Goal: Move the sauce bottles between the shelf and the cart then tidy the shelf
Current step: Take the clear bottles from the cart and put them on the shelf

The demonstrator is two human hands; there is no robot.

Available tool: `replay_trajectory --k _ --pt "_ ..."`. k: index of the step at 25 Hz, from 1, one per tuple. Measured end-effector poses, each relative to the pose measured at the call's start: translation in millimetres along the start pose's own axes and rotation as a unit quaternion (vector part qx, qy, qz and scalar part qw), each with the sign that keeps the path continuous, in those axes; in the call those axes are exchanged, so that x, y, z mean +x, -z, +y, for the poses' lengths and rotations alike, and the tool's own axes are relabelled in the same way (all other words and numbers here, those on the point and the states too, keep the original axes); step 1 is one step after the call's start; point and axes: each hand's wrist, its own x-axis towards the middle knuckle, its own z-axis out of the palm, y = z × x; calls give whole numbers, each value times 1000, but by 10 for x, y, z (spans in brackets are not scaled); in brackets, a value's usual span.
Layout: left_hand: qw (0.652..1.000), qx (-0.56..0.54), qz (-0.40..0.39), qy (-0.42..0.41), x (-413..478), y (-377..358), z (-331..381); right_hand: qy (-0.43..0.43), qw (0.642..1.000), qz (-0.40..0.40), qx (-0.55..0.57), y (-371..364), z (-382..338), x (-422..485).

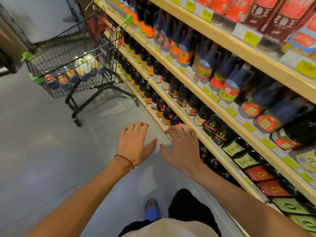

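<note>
I see a tall store shelf unit with pale wooden edges [273, 69] and yellow price tags running up the right side of the view, and a grey tiled floor [51, 151] filling the left. A black wire shopping cart with green corner guards [71, 53] stands on the floor at the far end, just beside the shelf.

The sauce bottles are in two places. Dark glass bottles with orange, red and green labels [172, 89] stand in rows on the lower shelves, with larger dark jugs with blue handled tops [227, 79] on the shelf above. A handful of bottles, some dark and some white [68, 77], lie in the cart's basket. Flat red and green packs [259, 173] fill the near end of a lower shelf.

My left hand [135, 142] hangs over the floor, fingers spread and holding nothing. My right hand [181, 147] is likewise spread and empty, its fingertips at the edge of a low shelf; I cannot tell whether they touch it.

A thin red string bracelet [124, 159] circles the left wrist, and a blue shoe [152, 209] shows below.
</note>
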Motion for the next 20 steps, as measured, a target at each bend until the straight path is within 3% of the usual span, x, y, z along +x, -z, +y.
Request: replay_trajectory --k 5,7,9,15,20 --pt "999 -13 9 35 117 72 -520 47 998 24 23 -283 -314 585" --pt "994 -8 19 112 277 -28 -1181 99 994 16 49 -703 -689 1231" --pt "992 -11 34 119 401 -22 -1383 101 994 16 43 -796 -798 1464" --pt "978 31 27 205 1380 -116 -2703 143 983 30 107 -1568 -1361 3087" --pt "969 30 13 243 2109 -108 -3459 181 975 -4 130 -1968 -1675 4194"
